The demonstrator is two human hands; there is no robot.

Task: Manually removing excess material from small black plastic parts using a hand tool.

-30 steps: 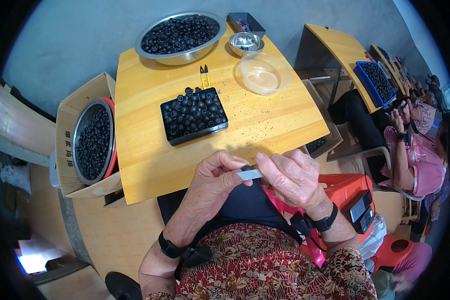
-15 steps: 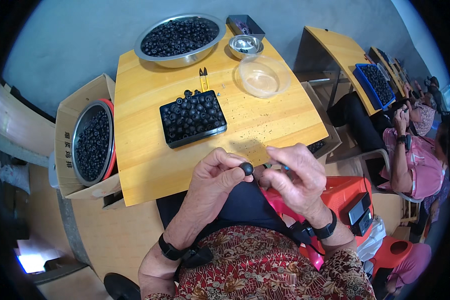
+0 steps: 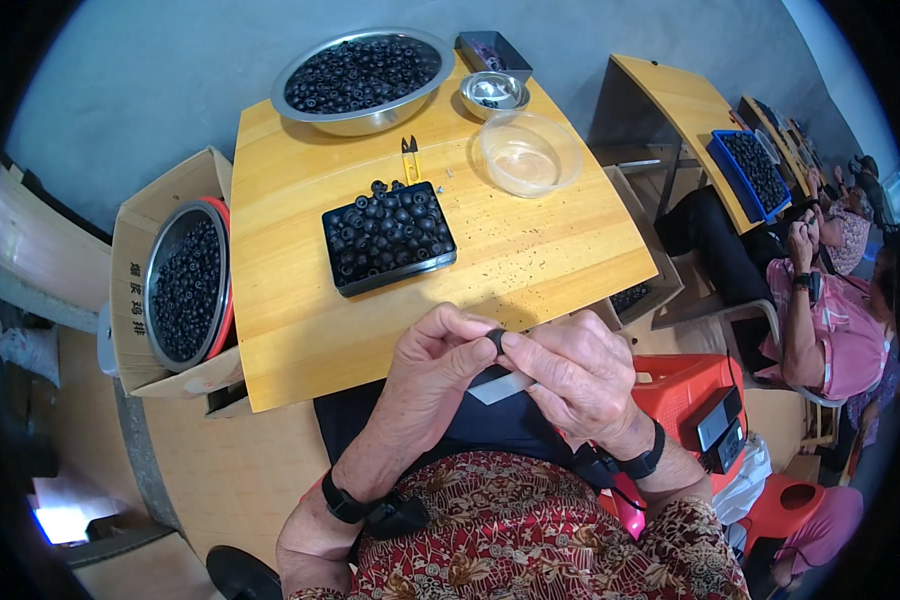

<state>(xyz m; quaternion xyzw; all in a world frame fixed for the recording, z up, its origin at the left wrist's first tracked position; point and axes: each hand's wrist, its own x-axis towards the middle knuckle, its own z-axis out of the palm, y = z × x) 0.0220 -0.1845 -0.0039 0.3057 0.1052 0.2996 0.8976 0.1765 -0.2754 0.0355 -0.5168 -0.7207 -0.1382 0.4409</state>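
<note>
In the head view, the person's two hands come together just in front of the near edge of the wooden surface (image 3: 290,335). The left hand (image 3: 432,362) pinches a small black bead (image 3: 496,338) between thumb and forefinger, and the right hand (image 3: 582,372) meets it from the other side, fingertips against it. A flat pale blade (image 3: 501,387) juts from the right hand's curled fingers, just below the bead (its far end is hidden in the grip). Beyond the hands, a black tray (image 3: 400,274) sits heaped with similar round pieces, with yellow-handled snips (image 3: 412,165) behind it. A steel basin (image 3: 360,124) of black pieces stands farther back, and a clear plastic bowl (image 3: 530,160) to the right.
</note>
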